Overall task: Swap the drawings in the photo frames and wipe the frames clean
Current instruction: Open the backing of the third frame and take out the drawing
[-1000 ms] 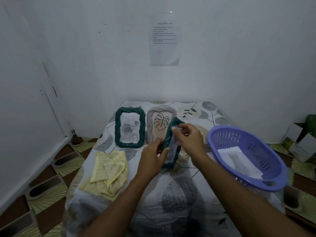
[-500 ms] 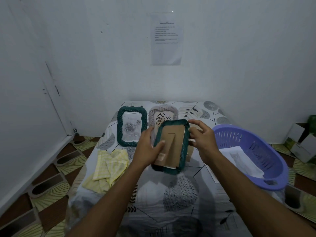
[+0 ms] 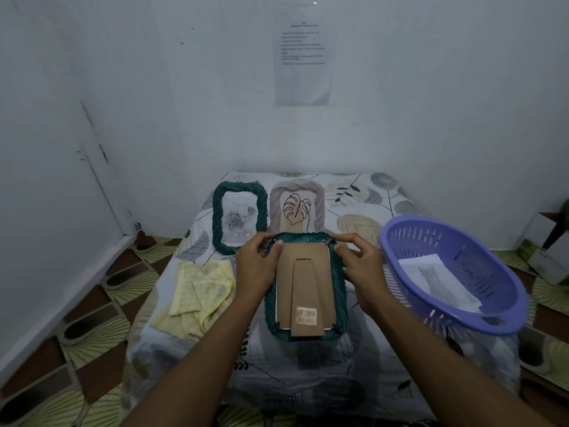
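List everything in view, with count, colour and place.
held frame: one, green, brown cardboard back facing up, table centre.
rose frame: one, green, far left of table.
leaf frame: one, beige, just right of the rose frame.
cloth: one, yellow, crumpled, table's left side.
basket: one, purple, table's right edge.
paper: at least one sheet, white, inside the basket.
notice: one, white, on the back wall.
table: one, leaf-print cover.
left hand: grips the held frame's top left corner.
right hand: grips its top right corner.
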The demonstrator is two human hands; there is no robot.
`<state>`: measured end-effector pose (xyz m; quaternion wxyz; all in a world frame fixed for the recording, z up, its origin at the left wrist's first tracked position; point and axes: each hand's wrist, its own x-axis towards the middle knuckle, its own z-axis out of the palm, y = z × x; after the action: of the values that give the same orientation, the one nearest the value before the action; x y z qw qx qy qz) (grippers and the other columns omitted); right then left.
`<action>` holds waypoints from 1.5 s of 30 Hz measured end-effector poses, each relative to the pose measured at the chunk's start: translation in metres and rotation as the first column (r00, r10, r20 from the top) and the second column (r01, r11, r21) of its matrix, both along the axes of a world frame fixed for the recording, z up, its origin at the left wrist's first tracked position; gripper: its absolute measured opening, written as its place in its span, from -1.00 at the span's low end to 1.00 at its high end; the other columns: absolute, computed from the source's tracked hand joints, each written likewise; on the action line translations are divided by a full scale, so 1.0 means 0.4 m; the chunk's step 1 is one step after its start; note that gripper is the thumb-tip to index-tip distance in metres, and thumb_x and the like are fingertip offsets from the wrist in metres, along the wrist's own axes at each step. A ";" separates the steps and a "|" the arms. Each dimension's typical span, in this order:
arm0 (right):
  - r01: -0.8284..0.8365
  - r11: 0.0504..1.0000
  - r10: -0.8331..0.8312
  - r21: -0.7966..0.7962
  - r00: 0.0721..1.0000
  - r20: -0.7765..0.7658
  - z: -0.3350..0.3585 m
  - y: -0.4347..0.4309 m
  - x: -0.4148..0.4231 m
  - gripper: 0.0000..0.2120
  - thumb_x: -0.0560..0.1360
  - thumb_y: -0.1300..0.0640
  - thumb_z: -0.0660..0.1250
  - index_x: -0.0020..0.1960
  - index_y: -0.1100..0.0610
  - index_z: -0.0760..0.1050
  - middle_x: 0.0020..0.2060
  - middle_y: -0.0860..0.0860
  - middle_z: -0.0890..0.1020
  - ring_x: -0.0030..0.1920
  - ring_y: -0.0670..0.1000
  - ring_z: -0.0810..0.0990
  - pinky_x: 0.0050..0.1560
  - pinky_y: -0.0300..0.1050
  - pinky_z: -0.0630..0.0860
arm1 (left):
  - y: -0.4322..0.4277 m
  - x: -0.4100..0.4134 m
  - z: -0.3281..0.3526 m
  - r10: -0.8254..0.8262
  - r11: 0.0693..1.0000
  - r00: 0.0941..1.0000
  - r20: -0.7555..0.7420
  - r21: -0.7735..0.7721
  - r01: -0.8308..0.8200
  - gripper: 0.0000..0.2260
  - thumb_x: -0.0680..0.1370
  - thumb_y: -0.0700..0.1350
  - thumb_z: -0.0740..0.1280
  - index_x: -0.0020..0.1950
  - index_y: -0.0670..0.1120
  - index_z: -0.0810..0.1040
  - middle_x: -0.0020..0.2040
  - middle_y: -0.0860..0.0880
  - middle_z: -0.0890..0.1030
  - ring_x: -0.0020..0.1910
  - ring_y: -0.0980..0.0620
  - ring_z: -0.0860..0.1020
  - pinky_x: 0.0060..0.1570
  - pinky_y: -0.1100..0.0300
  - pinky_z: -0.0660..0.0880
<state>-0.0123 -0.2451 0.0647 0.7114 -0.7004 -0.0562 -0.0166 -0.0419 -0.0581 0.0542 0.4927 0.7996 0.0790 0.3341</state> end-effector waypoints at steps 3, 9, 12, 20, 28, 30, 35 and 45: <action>0.055 0.994 -0.048 -0.093 0.996 0.073 -0.019 0.001 0.006 -0.93 0.44 0.07 0.43 -0.08 -0.06 0.59 -0.17 0.09 0.68 -0.15 0.06 0.64 -0.18 0.03 0.60 | -0.004 -0.006 -0.004 -0.010 1.000 1.000 -0.005 -0.006 0.010 -0.83 0.53 -0.18 0.38 0.10 -0.13 0.64 -0.12 0.06 0.60 -0.27 0.18 0.49 -0.23 0.53 0.39; 0.185 0.966 -0.156 -0.180 0.974 0.164 -0.031 0.010 0.009 -0.85 0.41 0.00 0.47 -0.17 -0.04 0.50 -0.29 0.15 0.64 -0.20 0.19 0.61 -0.22 0.15 0.57 | -0.021 -0.010 -0.006 -0.055 0.998 0.998 0.011 -0.037 0.055 -0.80 0.55 -0.23 0.35 0.16 -0.15 0.62 -0.03 0.06 0.60 -0.13 0.35 0.51 -0.11 0.57 0.41; 0.180 0.971 -0.154 -0.158 0.975 0.160 -0.038 0.009 0.012 -0.89 0.44 0.09 0.44 -0.17 -0.02 0.51 -0.29 0.14 0.64 -0.20 0.17 0.62 -0.22 0.17 0.56 | -0.020 -0.009 -0.007 -0.068 0.997 0.998 0.002 -0.038 0.069 -0.79 0.54 -0.23 0.35 0.17 -0.14 0.62 -0.02 0.05 0.60 -0.13 0.34 0.52 -0.11 0.56 0.41; 0.115 0.986 -0.097 -0.118 0.984 0.148 -0.037 -0.009 0.014 -0.95 0.47 0.18 0.41 -0.09 0.06 0.57 -0.31 0.14 0.67 -0.18 0.18 0.64 -0.17 0.16 0.58 | -0.021 -0.011 -0.015 -0.086 0.995 0.996 -0.018 -0.044 0.086 -0.76 0.57 -0.24 0.31 0.23 -0.17 0.58 0.07 0.07 0.56 0.02 0.16 0.54 -0.06 0.62 0.36; 0.057 0.997 -0.051 -0.057 0.993 0.103 -0.031 -0.029 0.018 -0.77 0.54 0.23 0.29 -0.04 -0.07 0.62 -0.27 0.23 0.67 -0.27 0.14 0.55 -0.20 0.09 0.52 | -0.015 -0.005 -0.013 -0.175 0.980 0.981 -0.079 -0.107 0.167 -0.70 0.63 -0.22 0.20 0.35 -0.11 0.48 0.20 0.13 0.46 0.21 0.20 0.43 0.01 0.67 0.26; 0.057 0.997 -0.053 -0.048 0.995 0.086 -0.028 -0.034 0.021 -0.74 0.55 0.25 0.28 -0.02 -0.09 0.62 -0.28 0.22 0.68 -0.28 0.15 0.56 -0.21 0.09 0.55 | -0.008 -0.004 -0.019 -0.253 0.954 0.962 -0.102 -0.190 0.231 -0.67 0.64 -0.20 0.17 0.40 -0.04 0.43 0.30 0.15 0.42 0.29 0.20 0.39 0.13 0.58 0.28; 0.136 0.991 -0.136 0.006 0.990 0.039 -0.021 -0.043 0.045 -0.84 0.53 0.22 0.32 -0.04 -0.02 0.59 -0.31 0.14 0.69 -0.31 0.11 0.56 -0.25 0.04 0.54 | 0.007 -0.025 -0.044 -0.388 0.882 0.903 -0.185 -0.358 0.306 -0.67 0.64 -0.20 0.18 0.40 -0.01 0.41 0.07 0.00 0.63 0.02 0.11 0.61 -0.01 0.07 0.58; -0.085 0.996 0.088 0.035 0.991 -0.102 -0.070 -0.047 0.022 -0.76 0.58 0.10 0.27 0.23 -0.07 0.50 0.05 0.09 0.65 0.06 0.08 0.64 0.01 0.07 0.63 | 0.026 -0.021 -0.067 -0.237 0.931 0.956 -0.174 -0.320 0.173 -0.82 0.59 -0.22 0.27 0.14 0.00 0.50 -0.18 0.04 0.67 -0.16 -0.06 0.61 -0.11 -0.14 0.57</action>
<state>-0.0034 -0.2638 0.0367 0.7239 -0.6864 -0.0494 0.0494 -0.0503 -0.0477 0.0274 0.6301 0.7495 0.0964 0.1785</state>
